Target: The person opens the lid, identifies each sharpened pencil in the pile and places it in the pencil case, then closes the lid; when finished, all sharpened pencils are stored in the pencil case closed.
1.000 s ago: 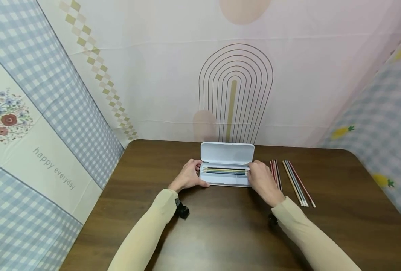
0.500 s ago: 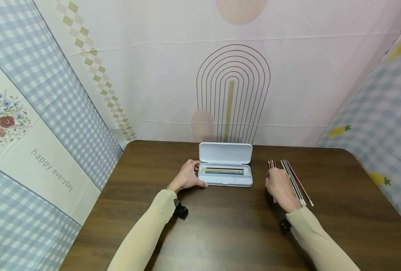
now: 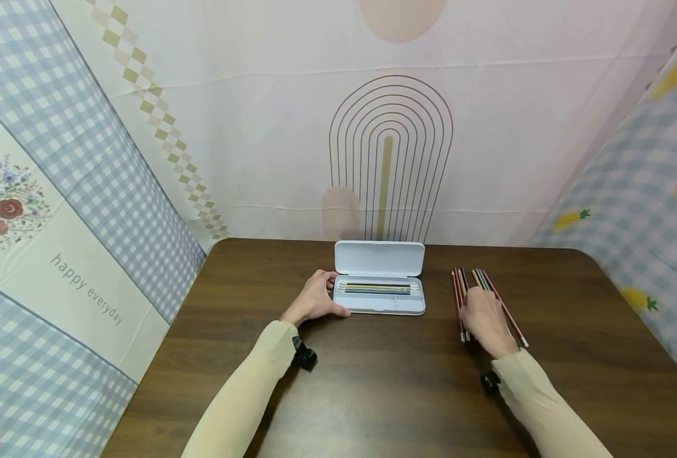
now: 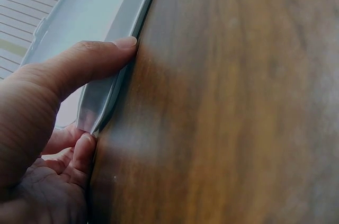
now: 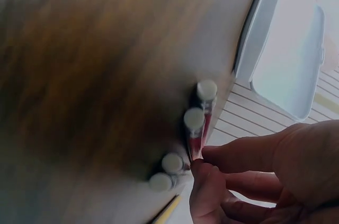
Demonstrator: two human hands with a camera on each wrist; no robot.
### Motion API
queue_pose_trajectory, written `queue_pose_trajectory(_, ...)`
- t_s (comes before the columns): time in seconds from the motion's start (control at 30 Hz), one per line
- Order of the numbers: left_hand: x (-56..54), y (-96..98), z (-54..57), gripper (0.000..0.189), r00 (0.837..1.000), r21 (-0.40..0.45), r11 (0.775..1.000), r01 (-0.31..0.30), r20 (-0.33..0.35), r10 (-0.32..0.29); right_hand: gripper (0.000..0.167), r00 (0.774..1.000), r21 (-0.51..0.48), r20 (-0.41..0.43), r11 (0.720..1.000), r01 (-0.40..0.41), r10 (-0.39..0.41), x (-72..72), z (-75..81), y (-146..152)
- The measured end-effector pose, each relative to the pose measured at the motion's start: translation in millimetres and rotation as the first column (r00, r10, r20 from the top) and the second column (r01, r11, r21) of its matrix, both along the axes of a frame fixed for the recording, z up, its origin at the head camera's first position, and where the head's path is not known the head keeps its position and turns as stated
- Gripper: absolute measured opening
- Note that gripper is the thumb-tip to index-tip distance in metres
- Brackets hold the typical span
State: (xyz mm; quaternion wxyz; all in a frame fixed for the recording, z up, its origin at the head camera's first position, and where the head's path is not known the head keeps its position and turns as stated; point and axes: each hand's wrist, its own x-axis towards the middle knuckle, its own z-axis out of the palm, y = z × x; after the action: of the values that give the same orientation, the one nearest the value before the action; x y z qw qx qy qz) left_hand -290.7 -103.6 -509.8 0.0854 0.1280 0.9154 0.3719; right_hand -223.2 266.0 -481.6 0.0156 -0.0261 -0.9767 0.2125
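Observation:
An open white pencil case stands near the back of the table, several pencils lying in its tray. My left hand grips the case's left end, the thumb along its front edge and the fingers round the corner in the left wrist view. Over the loose pencils to the right is my right hand. In the right wrist view its thumb and fingertips come close together at the pencils, near red pencils with white eraser ends. Whether they pinch one, I cannot tell.
Red pencils lie left of the right hand, and a dark red pencil slants to its right. A patterned cloth hangs behind the brown wooden table. Checked cloth hangs at the right side.
My right hand has left the right end of the case and moved right to the loose pencils, first over the left bunch, now between the bunches. My left hand keeps its place.

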Motion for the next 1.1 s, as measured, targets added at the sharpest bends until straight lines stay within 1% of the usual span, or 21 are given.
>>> queue_pose_trajectory(0.07,-1.3,0.0,0.3,0.088,1.000,0.004,1.000,-0.002,-0.002,0.002,0.041,1.000,0.017,-0.020,1.000,-0.006,0.006,-1.6,1.5,2.0)
queue_pose_trajectory(0.13,-2.6,-0.1,0.8,0.087,1.000,0.008,1.000,-0.005,-0.002,0.005,0.042,1.000,0.030,-0.021,1.000,-0.005,0.006,-3.5,2.1,4.0)
queue_pose_trajectory(0.2,-3.9,0.2,1.3,0.088,1.000,0.011,1.000,-0.008,-0.005,0.008,0.040,1.000,0.021,-0.005,1.000,0.001,-0.001,-5.3,3.0,5.8)
queue_pose_trajectory(0.37,-6.6,0.4,2.1,0.088,1.000,0.013,1.000,-0.015,-0.007,0.015,0.033,1.000,-0.006,-0.001,1.000,0.024,-0.024,-9.8,4.2,10.3)
queue_pose_trajectory(0.57,-10.6,1.1,3.0,0.088,1.000,0.009,1.000,-0.017,-0.013,0.017,0.036,1.000,0.006,-0.004,1.000,0.024,-0.024,-13.9,4.7,13.7)
queue_pose_trajectory(0.67,-12.0,1.3,3.2,0.087,1.000,0.010,1.000,-0.016,-0.014,0.017,0.034,1.000,0.008,-0.009,1.000,0.028,-0.028,-16.0,5.2,14.4)
queue_pose_trajectory(0.77,-11.7,1.2,2.8,0.087,1.000,0.021,1.000,-0.021,-0.022,0.021,0.032,0.999,0.014,-0.038,0.999,0.036,-0.036,-16.9,4.7,14.7)
queue_pose_trajectory(0.83,-9.6,0.8,1.3,0.088,0.999,0.026,0.999,-0.024,-0.029,0.025,0.031,0.998,0.016,-0.043,0.999,0.035,-0.034,-15.6,2.6,14.9)
queue_pose_trajectory(1.03,0.2,0.3,-4.2,0.092,1.000,0.006,1.000,-0.012,0.001,0.012,0.031,0.998,0.020,0.058,1.000,0.022,-0.023,-3.8,-6.0,15.5)
queue_pose_trajectory(1.1,-0.8,1.5,-3.6,0.091,1.000,0.017,1.000,-0.009,-0.014,0.010,0.029,0.999,0.030,0.040,0.999,0.022,-0.023,-3.8,-5.0,16.1)
